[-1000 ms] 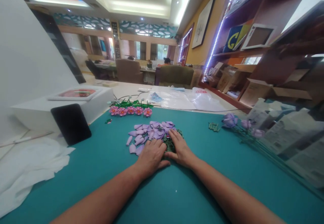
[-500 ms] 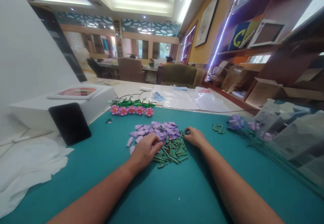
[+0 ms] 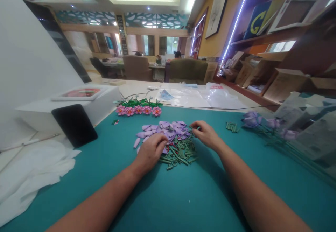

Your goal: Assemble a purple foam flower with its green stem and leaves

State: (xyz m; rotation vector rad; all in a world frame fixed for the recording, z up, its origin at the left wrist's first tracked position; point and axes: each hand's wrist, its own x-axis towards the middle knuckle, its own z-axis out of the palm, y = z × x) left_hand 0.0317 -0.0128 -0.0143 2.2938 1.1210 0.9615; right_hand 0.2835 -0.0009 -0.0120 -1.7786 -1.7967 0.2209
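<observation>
A heap of loose flower parts lies mid-mat: lilac petal pieces (image 3: 168,130) at the back and left, green stem pieces (image 3: 181,155) toward the front, with a few red bits among them. Over the heap's left front is my left hand (image 3: 151,151), fingers bent together and thumb along them; whatever its tips hold is hidden. At the heap's right edge my right hand (image 3: 206,134) pinches what looks like a small green piece between thumb and forefinger. A small separate group of green pieces (image 3: 232,127) lies farther right on the green mat (image 3: 168,197).
Pink flowers (image 3: 139,110) lie in a row at the mat's back edge. A dark tablet (image 3: 75,125) leans against a white box (image 3: 102,100) at left, near white cloth (image 3: 39,172). Purple flowers (image 3: 252,119) and translucent bins (image 3: 315,130) stand right. Plastic sheets (image 3: 194,95) lie beyond.
My right hand has lifted slightly and its fingers have shifted at the heap's edge. My left hand remains over the heap's left front. The camera view has tilted slightly.
</observation>
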